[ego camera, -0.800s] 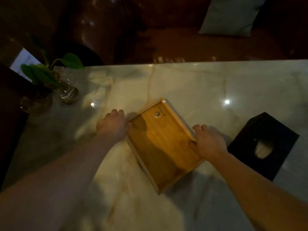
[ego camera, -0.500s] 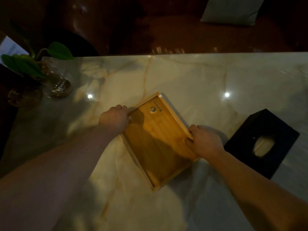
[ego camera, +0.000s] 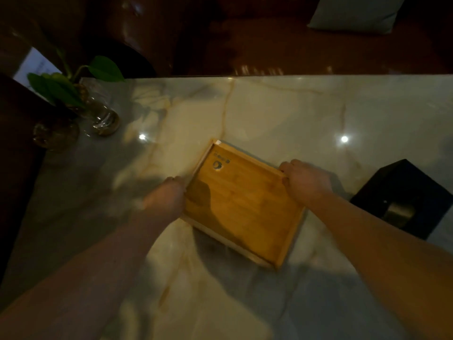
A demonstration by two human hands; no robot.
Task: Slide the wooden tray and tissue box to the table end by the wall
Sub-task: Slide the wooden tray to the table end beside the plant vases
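Observation:
An empty wooden tray (ego camera: 241, 207) with a low rim and a small logo near its far corner lies on the marble table (ego camera: 282, 111). My left hand (ego camera: 166, 200) grips the tray's left edge. My right hand (ego camera: 305, 182) grips its far right edge near the corner. The black tissue box (ego camera: 404, 197), with a tissue showing in its top slot, sits on the table just right of my right forearm and apart from the tray.
A glass vase with a green leafy plant (ego camera: 98, 111) stands at the table's far left corner beside a dark wall surface. A second round glass (ego camera: 55, 133) shows next to it. Beyond the far edge lie a dark reddish floor and a pale cushion (ego camera: 355, 13).
The tray has turned clockwise under both hands, its long side now running more across the table. My right hand shifted up to the far right corner. The tissue box has stayed put.

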